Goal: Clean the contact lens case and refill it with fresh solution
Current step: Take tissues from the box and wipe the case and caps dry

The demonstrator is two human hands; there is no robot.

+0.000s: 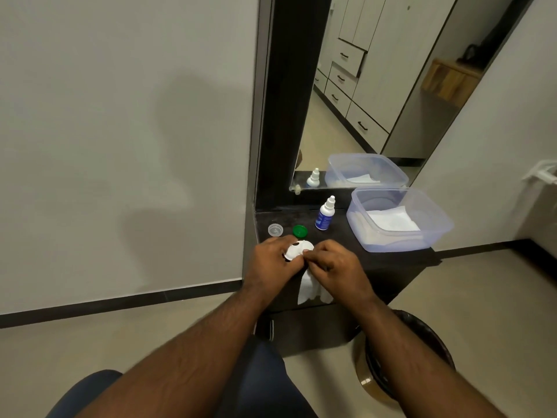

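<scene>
**A:** Where are you in the job right now?

**B:** By my reading, you're in the cleaning step. Just below the centre of the frame your left hand (275,257) has its fingers closed around the white contact lens case (297,250), and your right hand (333,262) has its fingers curled on a white tissue (309,286), pressing it to the case's edge. The rest of the tissue hangs down over the front of the dark counter (391,260).

**A:** And the caps?

**B:** Both are off. The clear cap (275,230) and the green cap (300,231) lie side by side just above your hands, apart from the case.

**A:** What does the next move need?

**B:** I can't tell whether the wells are dry; your fingers hide most of them. Once they are, you'll want to free your right hand of the tissue and reach up and to the right for the solution bottle (325,213), which stands upright with its cap on, between the caps and the plastic tub (434,233). Keep the case level so that the solution stays in the wells.
</scene>
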